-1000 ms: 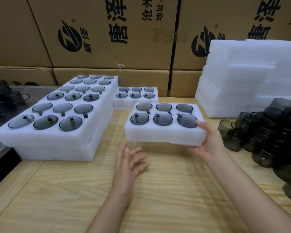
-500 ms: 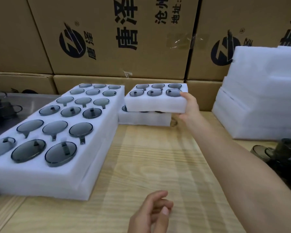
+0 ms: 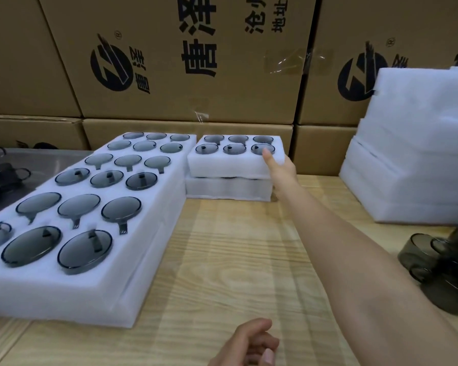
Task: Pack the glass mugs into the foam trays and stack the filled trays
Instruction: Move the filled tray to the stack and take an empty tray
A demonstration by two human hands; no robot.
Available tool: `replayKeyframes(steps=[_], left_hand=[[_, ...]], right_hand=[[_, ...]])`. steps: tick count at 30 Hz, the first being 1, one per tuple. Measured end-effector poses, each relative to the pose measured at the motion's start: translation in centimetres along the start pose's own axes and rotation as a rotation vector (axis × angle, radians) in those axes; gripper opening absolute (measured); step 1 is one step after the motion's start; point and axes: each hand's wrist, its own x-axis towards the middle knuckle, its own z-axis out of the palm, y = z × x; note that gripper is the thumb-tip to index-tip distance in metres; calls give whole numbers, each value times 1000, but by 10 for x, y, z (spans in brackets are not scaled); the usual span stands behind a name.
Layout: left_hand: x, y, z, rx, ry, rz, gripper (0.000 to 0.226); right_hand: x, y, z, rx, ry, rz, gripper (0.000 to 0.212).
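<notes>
Pale wooden counter [image 3: 222, 273]. Far centre: white six-pocket foam tray [image 3: 228, 166] of smoky grey glass mugs [image 3: 207, 149] sits atop matching lower foam tray [image 3: 228, 190]; long axis left-right, right end overhanging. Right hand [image 3: 280, 171] nearer: arm outstretched, thumb on top, fingers hidden beneath, gripping that end. Left hand [image 3: 249, 344] near body, loosely curled, empty.

The table [image 3: 222, 260] bears foam trays [image 3: 154, 260]; glass mugs [image 3: 428, 260]; spare foam [image 3: 407, 167].

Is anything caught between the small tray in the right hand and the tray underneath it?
Nothing visible. The right hand holds the upper tray by its right corner, directly over the lower tray; only a thin dark seam shows.
</notes>
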Motion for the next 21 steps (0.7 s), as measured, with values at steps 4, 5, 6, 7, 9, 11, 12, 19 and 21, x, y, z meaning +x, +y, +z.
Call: replayKeyframes(steps=[4,5,6,7,9,11,12,19,21], left_hand=[[5,1,-2,36,-102,-64,76],[5,1,-2,47,-96,-59,77],[4,1,-1,55,-77,-42,73],[2,1,1,56,-49,-20,64],[0,1,5,51,41,20,53],[-3,-2,9,52,146,65,47],[-4,-3,11,61,170,88,46],[-9,-6,5,74,143,146,52],[-11,-5,4,83,130,143,49]], right_hand=[[10,1,5,-231,-14,-36,58],[12,1,5,-235,-18,-45,60],[13,0,5,-247,-19,-41,65],[12,-1,5,-270,-15,-21,72],[6,-3,5,-349,-2,50,86],[-5,-3,3,-447,-26,93,95],[-11,-2,1,-488,-51,87,97],[-83,12,-38,-597,-236,69,57],[-112,13,-57,-659,-295,82,55]])
